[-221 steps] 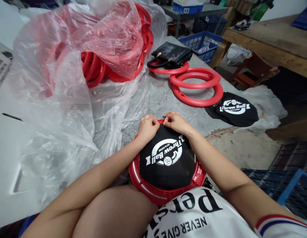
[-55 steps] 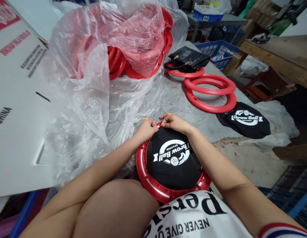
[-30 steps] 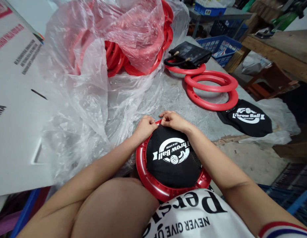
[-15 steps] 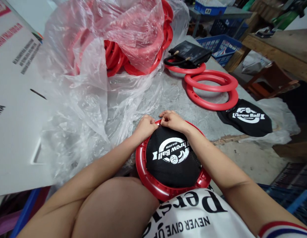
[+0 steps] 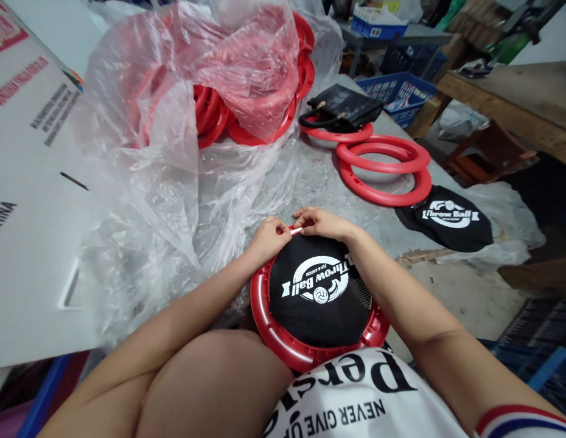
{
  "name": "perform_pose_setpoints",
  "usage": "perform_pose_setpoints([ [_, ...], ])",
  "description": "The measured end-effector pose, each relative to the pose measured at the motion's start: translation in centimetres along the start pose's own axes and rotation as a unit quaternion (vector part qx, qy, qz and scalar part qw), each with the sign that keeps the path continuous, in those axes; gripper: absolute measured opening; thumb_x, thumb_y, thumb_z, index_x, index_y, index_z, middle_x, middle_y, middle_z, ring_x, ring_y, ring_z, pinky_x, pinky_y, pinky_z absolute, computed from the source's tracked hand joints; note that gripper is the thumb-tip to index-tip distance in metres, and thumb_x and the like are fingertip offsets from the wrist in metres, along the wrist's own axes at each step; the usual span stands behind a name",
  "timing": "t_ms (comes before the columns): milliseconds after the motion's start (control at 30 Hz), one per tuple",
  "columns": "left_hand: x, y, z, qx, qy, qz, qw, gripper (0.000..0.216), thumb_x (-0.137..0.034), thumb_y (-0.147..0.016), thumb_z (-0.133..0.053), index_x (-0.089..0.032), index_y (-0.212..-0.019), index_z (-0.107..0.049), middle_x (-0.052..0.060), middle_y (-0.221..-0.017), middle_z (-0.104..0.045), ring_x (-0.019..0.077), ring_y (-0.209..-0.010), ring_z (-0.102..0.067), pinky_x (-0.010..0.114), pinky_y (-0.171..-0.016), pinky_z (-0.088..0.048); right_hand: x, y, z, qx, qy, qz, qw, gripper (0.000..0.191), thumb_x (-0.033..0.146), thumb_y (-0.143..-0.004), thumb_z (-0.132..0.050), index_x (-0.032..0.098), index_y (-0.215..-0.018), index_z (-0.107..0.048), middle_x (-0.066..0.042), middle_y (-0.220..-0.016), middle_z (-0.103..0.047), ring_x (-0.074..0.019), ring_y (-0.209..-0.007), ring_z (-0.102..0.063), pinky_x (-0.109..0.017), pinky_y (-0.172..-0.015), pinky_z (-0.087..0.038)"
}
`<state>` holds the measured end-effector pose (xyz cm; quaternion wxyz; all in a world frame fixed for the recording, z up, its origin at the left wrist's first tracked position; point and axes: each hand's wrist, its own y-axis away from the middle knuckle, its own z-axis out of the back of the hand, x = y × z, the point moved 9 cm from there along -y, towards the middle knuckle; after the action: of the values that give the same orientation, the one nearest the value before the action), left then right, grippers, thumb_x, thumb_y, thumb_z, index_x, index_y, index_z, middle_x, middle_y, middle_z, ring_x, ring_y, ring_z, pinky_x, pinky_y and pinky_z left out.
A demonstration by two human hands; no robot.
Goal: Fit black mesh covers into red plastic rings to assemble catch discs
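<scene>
A red plastic ring (image 5: 261, 298) rests against my lap and shirt, tilted up to the table's edge. Inside it lies a black mesh fabric disc (image 5: 310, 322) with a white "Throw Ball" print, upside down to me. At the ring's far rim my left hand (image 5: 270, 238) pinches one end of a small white strip (image 5: 296, 231). Close beside it, my right hand (image 5: 327, 224) pinches the strip's other end, its outer fingers curled. Whether the strip belongs to the fabric's edge I cannot tell. My right forearm covers the ring's right side.
Clear plastic bagging (image 5: 168, 201) with several red rings spreads over the left and back. Loose red rings (image 5: 383, 198), a black handbag (image 5: 344, 106) and another printed black disc (image 5: 451, 222) lie to the right. A white carton (image 5: 31, 255) stands left; a blue crate (image 5: 397, 91) is behind.
The white strip now shows between my fingertips, where it was barely visible before. My hands have stayed at the far rim, with fingers slightly shifted. The view has tilted a little.
</scene>
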<state>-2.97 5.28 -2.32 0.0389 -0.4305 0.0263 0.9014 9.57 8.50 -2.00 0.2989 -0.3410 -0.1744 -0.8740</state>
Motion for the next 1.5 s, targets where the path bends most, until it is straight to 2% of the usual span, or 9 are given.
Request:
perform_pose_setpoints([
  [100,-0.3,-0.1,0.7,-0.034,0.025,-0.026,0.999,0.011,-0.013,-0.075,-0.057,-0.019,-0.078,-0.065,0.005,-0.1,-0.065,0.0192,-0.096,-0.064,0.033,-0.088,-0.052,-0.6,0.6,1.4,0.019,0.084,-0.04,0.995,0.021,0.013,-0.077,-0.076,0.017,-0.097,-0.077,-0.011,-0.13,-0.066,-0.0285,-0.128,-0.055,-0.039,-0.112,-0.039],
  [233,-2.7,0.3,1.5,-0.059,-0.039,-0.091,0.993,0.018,-0.012,-0.079,-0.055,-0.021,-0.088,-0.068,0.006,-0.112,-0.066,0.0222,-0.111,-0.062,0.039,-0.102,-0.05,-2.4,3.0,4.1,-0.043,0.2,-0.134,0.97,0.02,0.02,-0.089,-0.067,0.015,-0.107,-0.074,-0.014,-0.116,-0.069,-0.0278,-0.113,-0.06,-0.038,-0.105,-0.042],
  [467,-5.9,0.3,-0.8,0.003,-0.205,-0.162,0.965,0.026,-0.015,-0.088,-0.052,-0.018,-0.1,-0.074,0.01,-0.114,-0.068,0.028,-0.115,-0.058,0.044,-0.108,-0.046,-2.8,9.3,5.4,-0.082,0.26,-0.254,0.928,0.032,0.03,-0.094,-0.06,0.013,-0.122,-0.064,-0.019,-0.123,-0.065,-0.0331,-0.117,-0.057,-0.041,-0.096,-0.047],
  [600,-7.2,0.0,-3.3,0.036,-0.211,-0.194,0.957,0.029,-0.014,-0.091,-0.049,-0.018,-0.104,-0.075,0.011,-0.113,-0.068,0.0275,-0.111,-0.058,0.043,-0.105,-0.046,-1.3,8.3,6.5,-0.109,0.273,-0.202,0.934,0.029,0.026,-0.092,-0.063,0.014,-0.117,-0.07,-0.02,-0.126,-0.064,-0.0359,-0.12,-0.056,-0.043,-0.099,-0.047],
  [733,-7.3,-0.9,-5.2,0.045,-0.218,-0.166,0.961,0.025,-0.015,-0.09,-0.051,-0.014,-0.1,-0.074,0.015,-0.112,-0.065,0.0298,-0.111,-0.057,0.044,-0.105,-0.045,-2.0,5.1,6.2,-0.095,0.17,-0.116,0.974,0.01,0.014,-0.081,-0.069,0.018,-0.087,-0.076,-0.011,-0.11,-0.073,-0.0285,-0.113,-0.063,-0.034,-0.102,-0.045],
  [867,-6.5,-1.8,-6.0,0.047,-0.208,-0.127,0.969,0.02,-0.018,-0.089,-0.054,-0.016,-0.093,-0.074,0.013,-0.105,-0.065,0.0291,-0.109,-0.059,0.044,-0.103,-0.046,-3.9,3.4,4.7,-0.091,0.048,-0.095,0.99,0.014,0.008,-0.075,-0.067,0.019,-0.067,-0.069,-0.005,-0.087,-0.075,-0.0246,-0.116,-0.064,-0.03,-0.099,-0.046],
  [1000,-5.9,-2.1,-5.8,0.031,-0.159,-0.122,0.979,0.018,-0.015,-0.086,-0.055,-0.019,-0.086,-0.073,0.009,-0.102,-0.066,0.0268,-0.108,-0.059,0.042,-0.103,-0.046,-4.5,3.5,3.8,-0.113,0.006,-0.08,0.99,0.017,0.01,-0.076,-0.067,0.019,-0.062,-0.065,-0.005,-0.081,-0.073,-0.0251,-0.127,-0.059,-0.036,-0.109,-0.04],
  [1300,-5.7,-2.3,-4.9,0.007,-0.059,-0.104,0.993,0.004,-0.015,-0.079,-0.068,-0.02,-0.078,-0.069,0.003,-0.09,-0.064,0.0214,-0.096,-0.061,0.037,-0.095,-0.048,-6.0,4.1,4.0,-0.153,-0.046,-0.095,0.983,0.006,0.014,-0.074,-0.073,0.019,-0.072,-0.07,-0.008,-0.119,-0.07,-0.0255,-0.126,-0.057,-0.041,-0.111,-0.039],
  [1500,-5.3,-2.4,-4.7,-0.005,-0.02,-0.072,0.997,0.009,-0.016,-0.081,-0.062,-0.019,-0.073,-0.066,0.003,-0.089,-0.061,0.0175,-0.086,-0.059,0.033,-0.087,-0.05,-6.8,4.1,3.6,-0.159,-0.078,-0.1,0.979,0.005,0.017,-0.075,-0.073,0.02,-0.073,-0.07,-0.005,-0.121,-0.068,-0.0244,-0.121,-0.059,-0.04,-0.109,-0.042],
])
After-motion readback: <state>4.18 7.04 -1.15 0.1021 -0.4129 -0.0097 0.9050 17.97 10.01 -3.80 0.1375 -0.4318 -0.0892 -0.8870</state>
